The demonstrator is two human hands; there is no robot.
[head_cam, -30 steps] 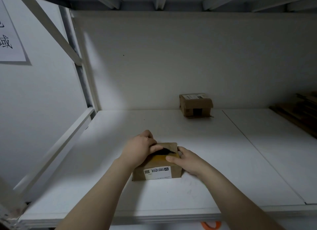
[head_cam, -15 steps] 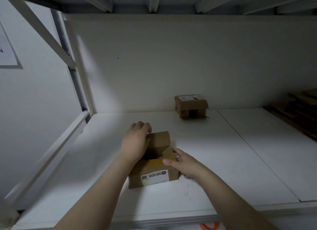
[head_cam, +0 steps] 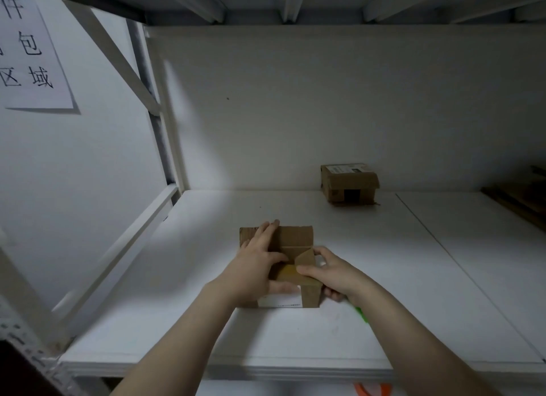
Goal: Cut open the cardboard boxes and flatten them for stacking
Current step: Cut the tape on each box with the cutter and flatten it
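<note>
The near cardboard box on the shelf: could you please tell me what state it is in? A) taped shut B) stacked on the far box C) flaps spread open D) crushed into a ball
C: the near box has its flaps spread out, with the left hand pressing flat on it and the right hand gripping its side.

Sign [head_cam: 32, 49] cut off by left and top edges, so only part of its text shows; dark cardboard pile [head_cam: 520, 197] runs off right edge; orange thing [head_cam: 372, 389] cut by bottom edge, can't identify. Left hand [head_cam: 254, 265] covers box [head_cam: 295, 239] left side and part of its label [head_cam: 280, 301], print too small to read, and same goes for the far box [head_cam: 348, 182]. Green thing [head_cam: 362, 314] mostly hidden under right forearm [head_cam: 413, 336], blurred.
</note>
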